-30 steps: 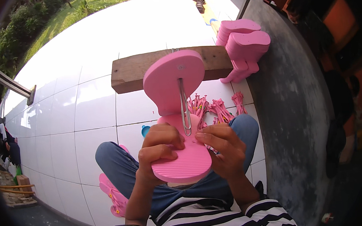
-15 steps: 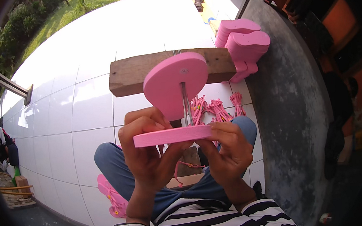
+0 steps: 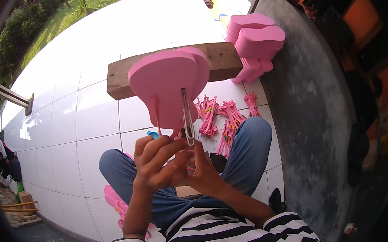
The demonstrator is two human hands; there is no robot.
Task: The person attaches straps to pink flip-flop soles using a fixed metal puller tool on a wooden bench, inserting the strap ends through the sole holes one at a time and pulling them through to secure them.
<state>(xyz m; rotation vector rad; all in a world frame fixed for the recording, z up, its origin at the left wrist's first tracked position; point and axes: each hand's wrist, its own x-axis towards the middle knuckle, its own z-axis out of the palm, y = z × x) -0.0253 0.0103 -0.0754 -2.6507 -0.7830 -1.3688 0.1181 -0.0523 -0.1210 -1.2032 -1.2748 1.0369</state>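
Note:
A pink flip-flop sole (image 3: 164, 80) hangs tilted in front of the wooden beam (image 3: 223, 58), with another pink sole (image 3: 203, 66) behind it. A metal wire loop (image 3: 188, 121) comes out through the front sole and ends at my fingers. Part of a pink strap (image 3: 157, 112) also passes through that sole, down to my left hand (image 3: 161, 161). My left fingers are curled closed around the strap. My right hand (image 3: 204, 172) meets it just below the wire loop, thumb and fingers pinched together. What the right fingertips grip is hidden.
Bundles of pink straps (image 3: 209, 115) lie on the white tiles beyond my right knee. Stacked pink soles (image 3: 260, 40) stand at the beam's right end. Finished pink flip-flops (image 3: 115, 200) lie beside my left leg. A grey wall (image 3: 304, 95) borders the right side.
Both hands have left the sole's edge and come together below the wire loop. The front sole, held flat before, now hangs tilted higher, against the sole behind it.

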